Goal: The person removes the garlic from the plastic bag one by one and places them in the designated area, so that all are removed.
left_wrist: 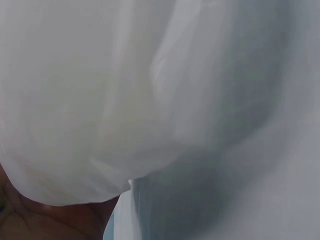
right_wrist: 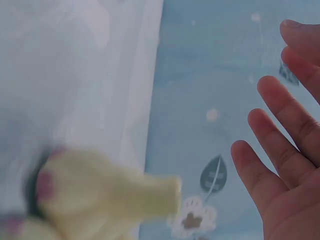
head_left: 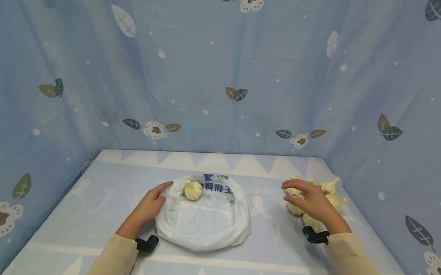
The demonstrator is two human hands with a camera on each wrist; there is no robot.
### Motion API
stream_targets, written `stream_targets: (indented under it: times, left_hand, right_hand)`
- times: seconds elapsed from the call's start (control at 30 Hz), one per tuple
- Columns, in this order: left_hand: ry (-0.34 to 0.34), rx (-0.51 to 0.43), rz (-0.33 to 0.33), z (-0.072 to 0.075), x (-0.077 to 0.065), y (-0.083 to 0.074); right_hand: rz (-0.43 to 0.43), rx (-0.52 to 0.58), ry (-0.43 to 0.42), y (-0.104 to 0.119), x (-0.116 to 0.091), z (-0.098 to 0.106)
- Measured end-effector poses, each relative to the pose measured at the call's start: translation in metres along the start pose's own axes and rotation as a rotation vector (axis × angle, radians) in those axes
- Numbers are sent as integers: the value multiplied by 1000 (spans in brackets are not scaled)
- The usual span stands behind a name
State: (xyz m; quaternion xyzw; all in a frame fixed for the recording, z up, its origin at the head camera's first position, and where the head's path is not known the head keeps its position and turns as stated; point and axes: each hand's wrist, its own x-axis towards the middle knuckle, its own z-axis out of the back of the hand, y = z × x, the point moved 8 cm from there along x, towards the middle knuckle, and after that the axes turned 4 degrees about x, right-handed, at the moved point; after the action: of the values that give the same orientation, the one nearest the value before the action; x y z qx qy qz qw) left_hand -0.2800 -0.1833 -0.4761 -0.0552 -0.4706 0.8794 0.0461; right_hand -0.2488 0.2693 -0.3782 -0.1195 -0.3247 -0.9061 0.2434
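A white plastic bag (head_left: 202, 225) lies open at the middle of the table, with one garlic bulb (head_left: 193, 190) inside near its far rim. My left hand (head_left: 161, 194) grips the bag's left rim, thumb over the edge. The left wrist view is filled by the bag (left_wrist: 150, 100), with a bit of my palm (left_wrist: 50, 222) at the bottom left. To the right lies a pile of garlic bulbs (head_left: 334, 198). My right hand (head_left: 293, 192) hovers over it, fingers (right_wrist: 280, 165) spread and holding nothing. A blurred bulb (right_wrist: 100, 200) sits just below that palm.
Blue cloth with leaves and flowers (head_left: 223, 72) walls the table on three sides. The tablecloth (head_left: 103, 198) is pale blue with white triangles along its edges. Black camera mounts sit on my left wrist (head_left: 147, 244) and my right wrist (head_left: 315, 236).
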Motion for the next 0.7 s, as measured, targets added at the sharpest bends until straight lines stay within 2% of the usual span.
stream_targets:
  times: [0.23, 0.5, 0.7]
  left_hand:
    - [-2, -1, -4, 2, -2, -2]
    - [-13, 13, -11, 0, -2, -3]
    - [-13, 4, 3, -1, -3, -1]
  right_hand:
    - [61, 69, 58, 24, 30, -20]
    - [50, 132, 112, 42, 61, -45]
    - [10, 172, 158, 55, 81, -63]
